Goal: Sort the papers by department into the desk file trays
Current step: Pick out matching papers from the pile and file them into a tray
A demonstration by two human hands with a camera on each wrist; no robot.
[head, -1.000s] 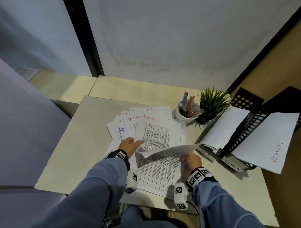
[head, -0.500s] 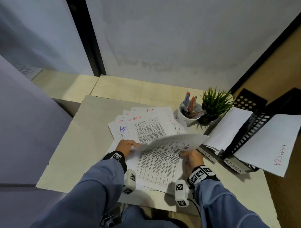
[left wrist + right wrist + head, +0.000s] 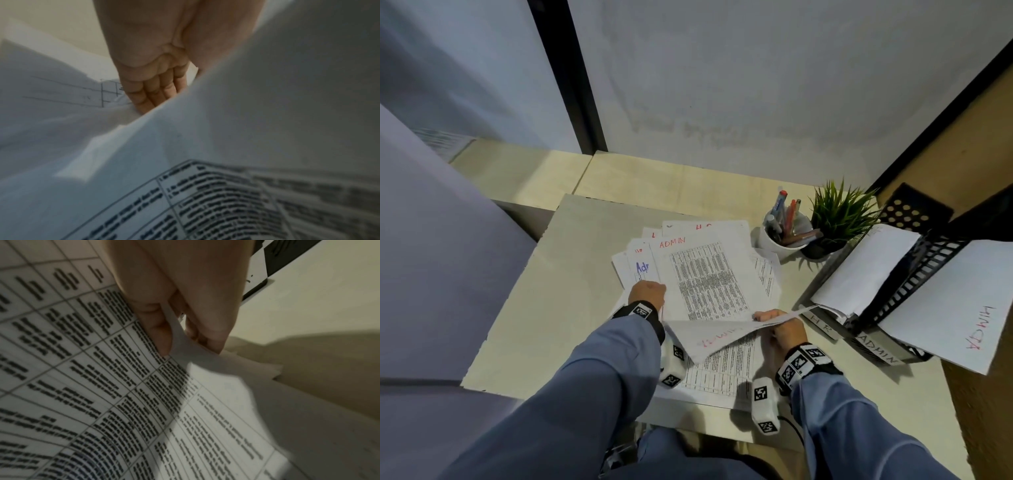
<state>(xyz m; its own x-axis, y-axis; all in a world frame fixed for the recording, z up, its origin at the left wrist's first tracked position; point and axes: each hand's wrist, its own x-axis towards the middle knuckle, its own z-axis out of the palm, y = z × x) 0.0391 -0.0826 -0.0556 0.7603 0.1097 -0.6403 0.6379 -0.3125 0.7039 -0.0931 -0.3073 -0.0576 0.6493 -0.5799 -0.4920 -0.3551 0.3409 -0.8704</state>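
A fanned pile of printed papers point(image 3: 705, 274) lies on the desk, the top one marked ADMIN in red. My left hand point(image 3: 647, 291) rests on the pile's left edge, and its fingers point(image 3: 152, 97) lie straight on the paper. My right hand point(image 3: 780, 325) pinches the right edge of one sheet point(image 3: 715, 337) lifted off the pile. That sheet is turned back side up, and red ADMIN lettering shows through it. In the right wrist view thumb and fingers point(image 3: 162, 337) clamp the sheet point(image 3: 123, 386). Black file trays point(image 3: 914, 284) stand at the right, labelled HR point(image 3: 822, 323) and ADMIN point(image 3: 876, 347), each holding papers.
A white cup of pens point(image 3: 784, 233) and a small potted plant point(image 3: 839, 219) stand behind the pile, left of the trays. A brown wall rises close behind the trays. Bare desk point(image 3: 544, 291) lies left of the papers.
The lifted sheet has turned over and swung toward the near right. My left hand has let go of its edge and come down onto the pile.
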